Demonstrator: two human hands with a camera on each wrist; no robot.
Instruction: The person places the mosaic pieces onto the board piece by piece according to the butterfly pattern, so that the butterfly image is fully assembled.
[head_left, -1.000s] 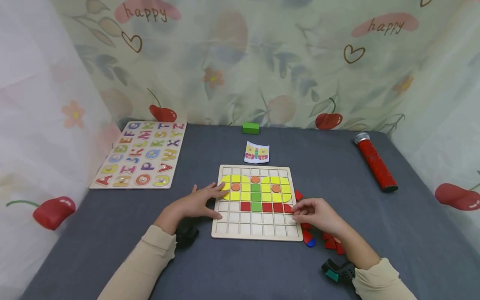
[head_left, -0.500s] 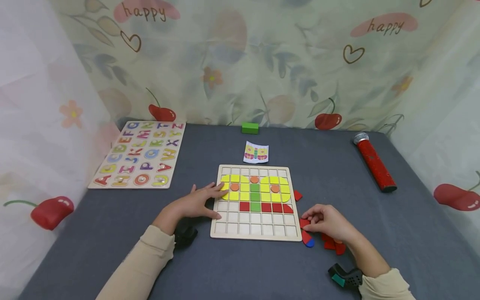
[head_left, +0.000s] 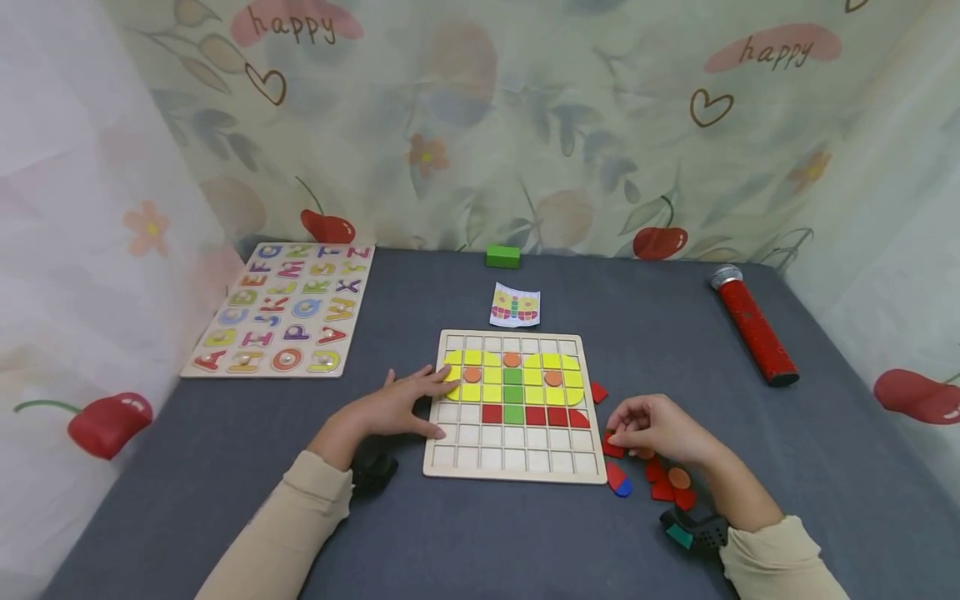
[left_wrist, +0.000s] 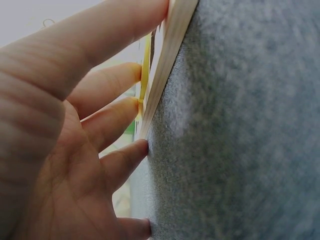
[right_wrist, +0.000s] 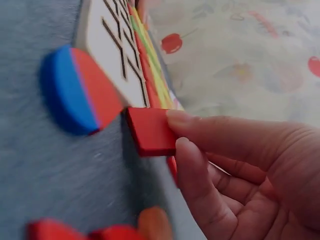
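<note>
The wooden grid board (head_left: 510,477) lies mid-table, with yellow, orange, green and red tiles set into its squares. My left hand (head_left: 397,406) rests along the board's left side with fingers spread; in the left wrist view two fingertips (left_wrist: 131,107) touch a yellow tile and the thumb lies at the board's edge. Just off the board's right edge, my right hand (head_left: 654,429) pinches a flat red tile (right_wrist: 152,131) between thumb and finger. One corner of that tile sits right by the board's edge. A red row of tiles (head_left: 557,417) runs on both sides of the green column.
Loose red pieces (head_left: 654,473) and an orange disc (head_left: 679,477) lie near the right wrist. A red-and-blue piece (head_left: 618,479) sits below the held tile. Behind the board are a small butterfly picture card (head_left: 515,306) and a green block (head_left: 502,257). An alphabet board (head_left: 277,312) and microphone (head_left: 753,325) flank them.
My right hand has left the red end tile in the board's row, moved down and right, and taken hold of a loose red tile. My left hand has stayed in place.
</note>
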